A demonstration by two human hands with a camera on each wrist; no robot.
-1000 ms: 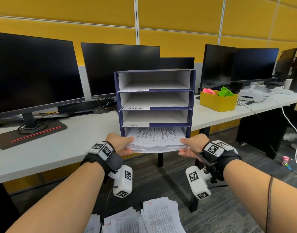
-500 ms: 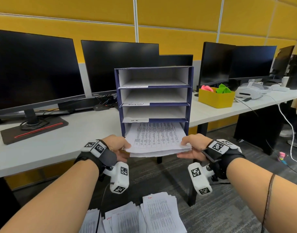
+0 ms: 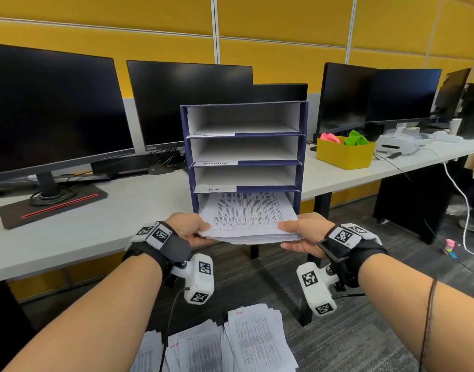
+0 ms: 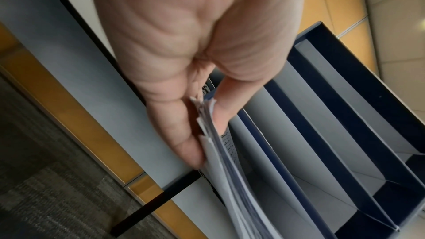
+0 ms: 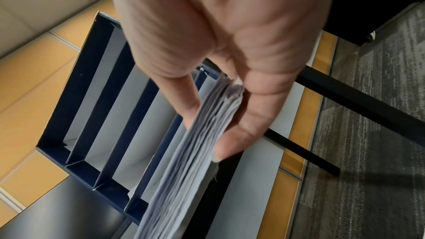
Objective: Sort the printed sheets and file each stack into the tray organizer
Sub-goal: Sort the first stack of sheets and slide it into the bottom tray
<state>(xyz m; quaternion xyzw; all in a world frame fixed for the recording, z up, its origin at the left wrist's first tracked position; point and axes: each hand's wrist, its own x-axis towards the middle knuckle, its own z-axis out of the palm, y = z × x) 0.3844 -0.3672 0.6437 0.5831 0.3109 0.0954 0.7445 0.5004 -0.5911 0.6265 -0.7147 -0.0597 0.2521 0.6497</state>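
A dark-blue tray organizer [image 3: 303,146] with several white shelves stands on the white desk [image 3: 109,224]. Its three upper shelves hold no sheets. A thick stack of printed sheets [image 3: 246,216] lies half inside the bottom slot, its near end sticking out over the desk edge. My left hand [image 3: 195,229] pinches the stack's near left corner, thumb on top. My right hand [image 3: 292,232] pinches the near right corner the same way. The left wrist view shows my left hand [image 4: 204,121] on the stack's edge [image 4: 227,179]. In the right wrist view my right hand [image 5: 207,124] clamps the stack [image 5: 190,161].
More piles of printed sheets [image 3: 257,342] lie low in front of me. Dark monitors [image 3: 56,111] line the back of the desk. A yellow box [image 3: 343,157] with pink and green things and a white headset [image 3: 402,142] sit to the right. A black desk leg [image 3: 254,251] stands below the organizer.
More of the stack's printed top shows outside the bottom slot than a second ago. Both hands keep the same hold on its near corners.
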